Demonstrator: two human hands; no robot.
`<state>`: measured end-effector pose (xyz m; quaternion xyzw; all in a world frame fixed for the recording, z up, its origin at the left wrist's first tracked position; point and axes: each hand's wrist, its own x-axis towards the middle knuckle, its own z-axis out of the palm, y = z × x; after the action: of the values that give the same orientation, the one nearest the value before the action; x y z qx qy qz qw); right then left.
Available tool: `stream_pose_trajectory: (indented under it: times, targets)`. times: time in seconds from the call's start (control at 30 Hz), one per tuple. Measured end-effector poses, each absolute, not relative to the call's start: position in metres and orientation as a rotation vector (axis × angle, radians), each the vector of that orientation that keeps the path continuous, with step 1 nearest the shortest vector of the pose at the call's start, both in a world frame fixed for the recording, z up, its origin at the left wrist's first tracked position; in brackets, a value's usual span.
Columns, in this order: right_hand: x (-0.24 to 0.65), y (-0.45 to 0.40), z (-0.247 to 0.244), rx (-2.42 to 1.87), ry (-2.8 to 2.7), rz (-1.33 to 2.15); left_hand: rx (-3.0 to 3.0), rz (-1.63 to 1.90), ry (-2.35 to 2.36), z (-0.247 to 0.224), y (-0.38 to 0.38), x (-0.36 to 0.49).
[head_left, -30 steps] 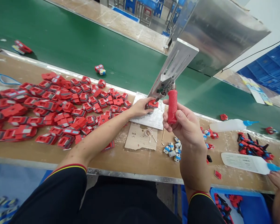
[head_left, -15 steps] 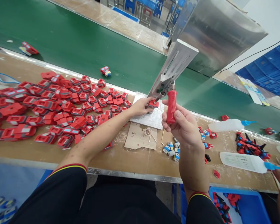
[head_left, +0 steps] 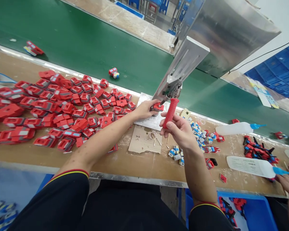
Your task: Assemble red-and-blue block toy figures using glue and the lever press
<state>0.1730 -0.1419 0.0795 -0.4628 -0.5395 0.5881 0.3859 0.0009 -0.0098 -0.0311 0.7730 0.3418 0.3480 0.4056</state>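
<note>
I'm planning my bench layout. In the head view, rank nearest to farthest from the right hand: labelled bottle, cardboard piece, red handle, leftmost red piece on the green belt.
1. Red handle, held in the right hand
2. Cardboard piece, lower left
3. Labelled bottle, to the right
4. Leftmost red piece, far left on the green belt

The left forearm slants from the lower left up to the centre of the frame, where the left hand points rightward, its fingers and thumb bent toward each other in a pinch. The right forearm leans up and leftward from the lower right. Just right of centre, the right hand is curled in a grip, near the left hand but apart. The torso fills the bottom middle.
</note>
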Motion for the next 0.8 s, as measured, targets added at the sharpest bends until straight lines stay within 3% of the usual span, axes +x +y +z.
stream_pose_trajectory:
  times: [0.17,0.3,0.8]
  targets:
    - [0.169,-0.116,0.041,-1.289,-1.516,1.239,1.942,0.888,0.856,-0.034,-0.007,-0.001]
    - [0.170,-0.099,0.023,-1.218,-1.553,1.223,1.958,0.876,0.841,-0.032,-0.008,0.001]
    - [0.208,-0.137,0.023,-1.163,-1.379,0.936,2.069,0.762,0.934,-0.016,-0.002,-0.023]
